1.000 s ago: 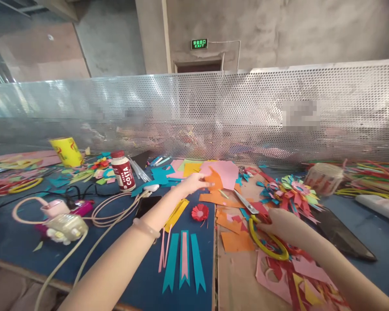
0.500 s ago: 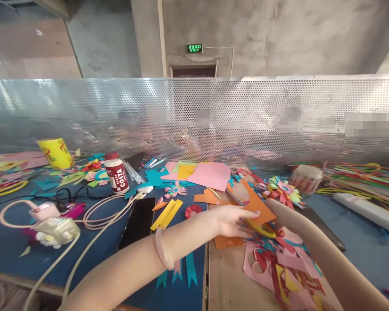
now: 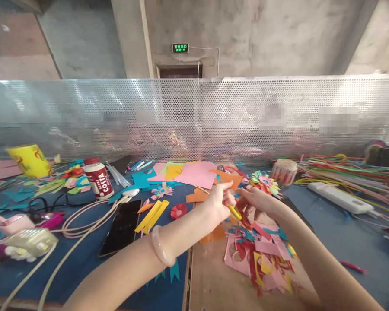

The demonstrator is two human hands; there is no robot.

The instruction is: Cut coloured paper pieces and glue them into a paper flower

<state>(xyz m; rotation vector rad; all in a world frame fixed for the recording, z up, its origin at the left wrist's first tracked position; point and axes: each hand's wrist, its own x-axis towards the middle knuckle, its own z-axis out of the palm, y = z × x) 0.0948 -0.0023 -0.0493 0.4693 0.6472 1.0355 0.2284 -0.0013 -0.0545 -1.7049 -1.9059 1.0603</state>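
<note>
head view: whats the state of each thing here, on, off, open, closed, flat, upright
exit sign: lit
bottle: upright, capped
yellow container: standing
black phone: lying flat, screen dark
red paper flower: lying face up
clear jar: standing, cannot tell if closed
left hand: index finger extended
right hand: fingers partly bent
yellow handle: partly hidden by the hands
orange paper: partly covered by fingers

scissors [image 3: 235, 212] behind scraps [image 3: 272, 247]; scraps on board [image 3: 210, 285]; bottle [image 3: 99, 179] far left; jar [image 3: 284, 172] behind, right
</note>
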